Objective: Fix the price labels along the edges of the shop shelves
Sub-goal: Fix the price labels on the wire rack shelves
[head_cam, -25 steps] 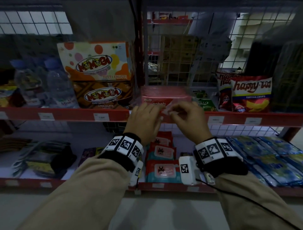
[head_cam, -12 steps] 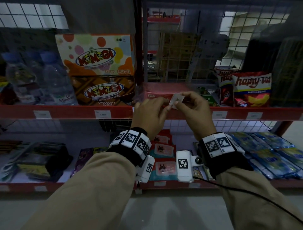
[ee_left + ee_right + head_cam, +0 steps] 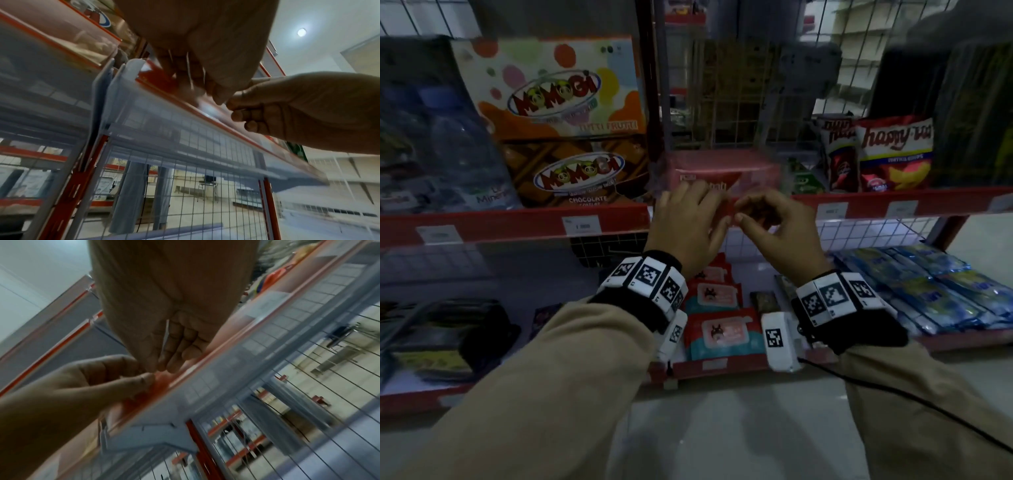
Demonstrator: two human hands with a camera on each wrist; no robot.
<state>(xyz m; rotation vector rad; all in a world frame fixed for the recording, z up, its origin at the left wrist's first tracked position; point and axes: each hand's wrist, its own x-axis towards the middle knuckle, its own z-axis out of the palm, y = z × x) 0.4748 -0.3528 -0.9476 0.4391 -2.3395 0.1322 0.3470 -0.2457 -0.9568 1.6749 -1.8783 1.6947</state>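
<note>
Head view: my left hand and my right hand meet at the red front edge of the upper shelf, just right of the upright post. The left hand's fingers lie fairly straight against the edge strip. The right hand's fingers are curled, thumb and forefinger closed together at the strip. A price label between the fingertips is not discernible in any view; I cannot tell whether the right hand pinches one or only the strip.

Left wrist view: the left hand's fingertips rest on the clear label channel that runs along the shelf edge. The right hand sits just beside them, knuckles folded, touching the same channel.

Right wrist view: the right hand's fingers curl toward the palm at the channel; the left hand's thumb presses the red strip next to them.

Other price labels sit in the same edge: one below the Momogi chocolate box at, one further left, and two right of my hands. A pink packet stands directly behind my hands. Tortilla chip bags stand to the right.
</note>
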